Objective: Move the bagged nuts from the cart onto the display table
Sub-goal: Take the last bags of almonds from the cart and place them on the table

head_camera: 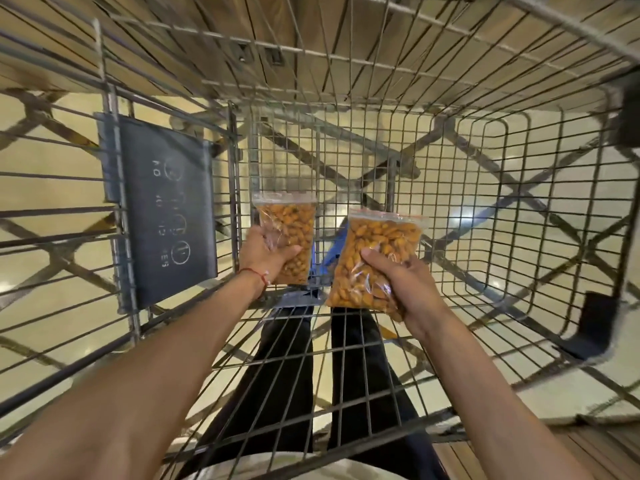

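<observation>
Two clear zip bags full of orange-brown nuts are held up inside the wire cart [502,188]. My left hand [261,256] grips the smaller bag of nuts [289,233] upright, thumb across its front. My right hand [407,282] holds the larger bag of nuts [370,261], which has a red zip strip and tilts to the right. The two bags are apart, both lifted off the cart's mesh floor. No other bags show in the basket. A wooden slatted surface [242,26] lies beyond the cart's far rim.
A dark grey plastic flap [166,209] with white symbols hangs on the cart's left wire panel. Black corner bumpers [595,327] sit on the right rim. Glossy cream floor tiles and my dark trouser legs [277,375] show through the mesh.
</observation>
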Demonstrator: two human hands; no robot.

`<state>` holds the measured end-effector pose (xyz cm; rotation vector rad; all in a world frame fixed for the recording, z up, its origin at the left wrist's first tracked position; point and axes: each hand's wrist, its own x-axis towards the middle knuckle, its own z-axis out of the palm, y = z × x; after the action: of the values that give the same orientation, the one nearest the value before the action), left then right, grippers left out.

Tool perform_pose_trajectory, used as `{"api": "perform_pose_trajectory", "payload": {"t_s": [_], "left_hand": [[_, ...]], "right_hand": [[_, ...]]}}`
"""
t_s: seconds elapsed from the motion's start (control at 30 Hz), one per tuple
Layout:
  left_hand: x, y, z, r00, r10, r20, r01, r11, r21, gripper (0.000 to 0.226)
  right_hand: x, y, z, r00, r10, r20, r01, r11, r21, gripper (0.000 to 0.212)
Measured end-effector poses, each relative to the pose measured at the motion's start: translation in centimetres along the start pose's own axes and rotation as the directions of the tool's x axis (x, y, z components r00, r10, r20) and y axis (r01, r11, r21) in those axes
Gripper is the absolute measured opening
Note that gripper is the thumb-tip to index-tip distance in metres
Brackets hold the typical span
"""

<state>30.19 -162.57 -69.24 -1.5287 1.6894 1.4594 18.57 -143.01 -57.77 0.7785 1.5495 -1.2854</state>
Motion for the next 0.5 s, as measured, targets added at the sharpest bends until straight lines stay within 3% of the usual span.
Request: {"api": "perform_pose_trajectory", "payload": {"t_s": [0.13, 0.23, 0.37, 0.5], "left_hand": [[-1.7, 0.7, -0.6, 0.995, -0.057, 0.086, 0.066, 0.991, -0.114, 0.068], [-3.8, 1.6, -1.5, 0.983, -0.023, 0.181, 0.060, 0.978, -0.200, 0.052], [-7.7, 4.4, -3.2, 0.957, 0.013, 0.291, 0.048, 0.978, -0.203, 0.083], [-12.2, 7.6, -3.9, 0.941, 0.105, 0.320, -0.001, 0.951, -0.309, 0.080]], "right_hand": [[-1.7, -0.4, -0.9, 0.999, -0.015, -0.045, 0.019, 0.996, 0.087, 0.045], [-3.7, -0.6, -1.7, 0.997, -0.059, -0.053, 0.065, 0.989, 0.130, 0.056], [-7.3, -0.7, -3.3, 0.985, -0.162, -0.058, 0.170, 0.970, 0.176, 0.062], [-11.8, -1.3, -5.4, 0.964, -0.261, -0.051, 0.266, 0.939, 0.217, 0.049]]}}
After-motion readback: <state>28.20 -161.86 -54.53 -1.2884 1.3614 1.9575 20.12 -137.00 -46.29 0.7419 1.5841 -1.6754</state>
